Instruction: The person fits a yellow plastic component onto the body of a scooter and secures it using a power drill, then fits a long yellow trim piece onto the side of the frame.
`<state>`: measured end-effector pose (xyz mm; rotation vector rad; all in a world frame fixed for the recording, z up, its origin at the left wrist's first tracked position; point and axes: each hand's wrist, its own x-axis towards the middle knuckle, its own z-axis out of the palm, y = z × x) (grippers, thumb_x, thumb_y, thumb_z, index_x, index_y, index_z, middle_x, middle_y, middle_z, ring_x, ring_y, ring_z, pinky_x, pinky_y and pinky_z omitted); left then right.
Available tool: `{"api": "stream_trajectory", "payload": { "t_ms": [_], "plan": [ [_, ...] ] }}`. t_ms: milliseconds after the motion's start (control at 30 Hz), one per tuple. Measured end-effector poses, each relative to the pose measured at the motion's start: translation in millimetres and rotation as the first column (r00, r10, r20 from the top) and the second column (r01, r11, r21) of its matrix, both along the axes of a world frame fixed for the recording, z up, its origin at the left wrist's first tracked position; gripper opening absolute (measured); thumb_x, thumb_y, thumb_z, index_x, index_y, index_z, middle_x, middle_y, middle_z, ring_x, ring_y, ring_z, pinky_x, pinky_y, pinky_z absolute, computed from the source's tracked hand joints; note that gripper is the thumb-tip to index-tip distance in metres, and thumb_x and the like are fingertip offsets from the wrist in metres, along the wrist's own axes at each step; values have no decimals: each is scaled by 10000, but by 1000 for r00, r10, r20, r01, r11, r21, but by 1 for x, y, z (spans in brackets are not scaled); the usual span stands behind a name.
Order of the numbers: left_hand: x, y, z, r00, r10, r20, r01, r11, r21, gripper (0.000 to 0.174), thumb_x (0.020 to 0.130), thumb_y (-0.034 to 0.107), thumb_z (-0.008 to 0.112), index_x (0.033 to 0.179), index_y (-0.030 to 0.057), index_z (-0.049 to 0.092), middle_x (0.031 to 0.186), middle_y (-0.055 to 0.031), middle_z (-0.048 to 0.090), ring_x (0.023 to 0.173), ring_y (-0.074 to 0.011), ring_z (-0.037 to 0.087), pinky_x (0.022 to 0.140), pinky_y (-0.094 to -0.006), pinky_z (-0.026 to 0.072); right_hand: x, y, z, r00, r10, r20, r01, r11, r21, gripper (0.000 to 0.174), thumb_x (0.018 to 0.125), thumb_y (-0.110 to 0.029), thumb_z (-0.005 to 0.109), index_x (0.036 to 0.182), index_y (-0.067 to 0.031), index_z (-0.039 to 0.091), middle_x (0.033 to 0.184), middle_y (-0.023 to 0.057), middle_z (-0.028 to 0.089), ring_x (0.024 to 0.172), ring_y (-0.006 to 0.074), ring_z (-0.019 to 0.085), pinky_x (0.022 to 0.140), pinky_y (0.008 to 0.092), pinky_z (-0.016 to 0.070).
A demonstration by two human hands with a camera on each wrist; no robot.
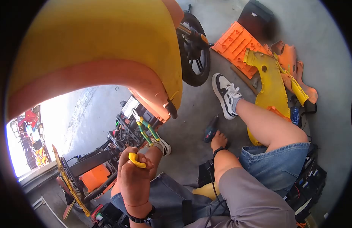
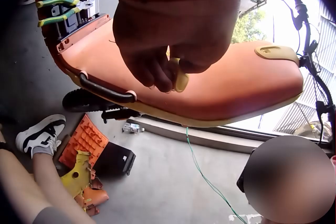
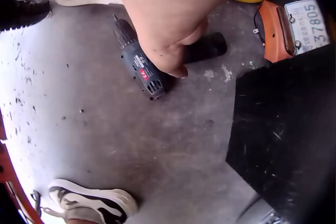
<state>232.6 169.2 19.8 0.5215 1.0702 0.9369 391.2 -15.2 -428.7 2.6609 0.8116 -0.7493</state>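
In the head view my left hand (image 1: 134, 182) is raised with curled fingers and pinches a small yellow piece (image 1: 137, 160). The same yellow piece (image 2: 181, 80) shows between fingers and thumb of the left hand (image 2: 173, 45) in the left wrist view, in front of the orange body panel (image 2: 226, 85). Down at the floor, my right hand (image 1: 219, 140) grips a dark cordless drill (image 1: 211, 131). The right wrist view has the right hand (image 3: 173, 40) around the handle of the drill (image 3: 140, 66), its fingers partly hidden. Green-and-yellow pliers (image 1: 145, 127) lie on the vehicle's frame.
A large yellow and orange vehicle body (image 1: 107, 38) fills the upper left, with a wheel (image 1: 195, 49) beside it. Orange panels (image 1: 236, 45) and yellow panels (image 1: 269, 83) lie on the floor at right, near a black box (image 1: 255, 19). Another person (image 2: 289, 179) is at the lower right.
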Motion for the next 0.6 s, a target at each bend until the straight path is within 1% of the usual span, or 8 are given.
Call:
{"api": "stream_trajectory", "payload": {
  "t_ms": [167, 233, 333, 367, 433, 467, 567, 600],
  "plan": [
    [9, 14, -8, 997, 66, -49, -72, 987, -142, 389, 973, 179, 507, 1330, 27, 485, 994, -73, 573, 943, -202, 599, 859, -340, 515, 15, -2, -9, 995, 96, -25, -91, 983, 157, 177, 983, -159, 437, 1055, -95, 586, 1041, 130, 656, 986, 295, 645, 883, 440, 472],
    [6, 15, -11, 997, 70, -14, -72, 982, -173, 398, 978, 185, 500, 1346, 33, 485, 1011, -66, 576, 969, -201, 607, 869, -348, 521, 22, 9, 12, 992, 79, -102, -60, 982, 179, 116, 929, -108, 540, 1036, -70, 560, 1048, 146, 644, 977, 323, 648, 862, 446, 499],
    [12, 11, -11, 994, 100, 54, -92, 986, -141, 383, 1000, 158, 480, 1355, 13, 482, 1014, -79, 556, 908, -195, 578, 833, -337, 512, 18, 24, 40, 966, 45, -254, 23, 965, 259, 430, 758, -64, 757, 1107, -45, 507, 1107, 194, 612, 1047, 362, 635, 918, 424, 519],
    [15, 9, -10, 997, 80, -4, -80, 991, -110, 373, 1014, 98, 493, 1380, 26, 491, 1020, -62, 552, 887, -155, 550, 821, -290, 489, 14, 32, 46, 967, 67, -245, 12, 952, 306, 430, 758, -64, 757, 1107, -45, 507, 1107, 194, 612, 1047, 362, 635, 918, 424, 519],
    [18, 4, -5, 999, 35, -2, -35, 999, -40, 397, 1016, 58, 527, 1411, 36, 487, 1027, -52, 556, 882, -123, 531, 810, -265, 482, 12, 58, 90, 895, -54, -442, 87, 995, 55, 502, 780, -232, 789, 1185, -32, 572, 1210, 214, 619, 1156, 374, 608, 974, 414, 501],
    [20, -1, 1, 999, 7, -42, -6, 1000, 22, 430, 1010, 66, 563, 1429, 30, 475, 1035, -42, 568, 894, -107, 536, 799, -253, 483, 10, 75, 95, 904, -31, -426, 85, 991, 107, 502, 780, -232, 789, 1185, -32, 572, 1210, 214, 619, 1156, 374, 608, 974, 414, 501],
    [17, -11, 18, 990, -15, -142, 39, 985, 166, 451, 1012, 103, 577, 1422, -15, 433, 1075, -85, 620, 893, -133, 589, 803, -278, 505, 6, 128, 108, 599, 236, -766, -498, 858, -125, 613, 775, -408, 789, 1250, -51, 635, 1329, 200, 603, 1255, 355, 565, 1009, 416, 480],
    [15, -14, 27, 993, -5, -114, 29, 977, 211, 451, 1012, 103, 577, 1422, -15, 433, 1075, -85, 620, 893, -133, 589, 803, -278, 505, 8, 138, 133, 603, 171, -779, -433, 890, -140, 608, 783, -438, 775, 1248, -65, 655, 1330, 179, 614, 1245, 337, 573, 1004, 419, 476]
  ]
}}
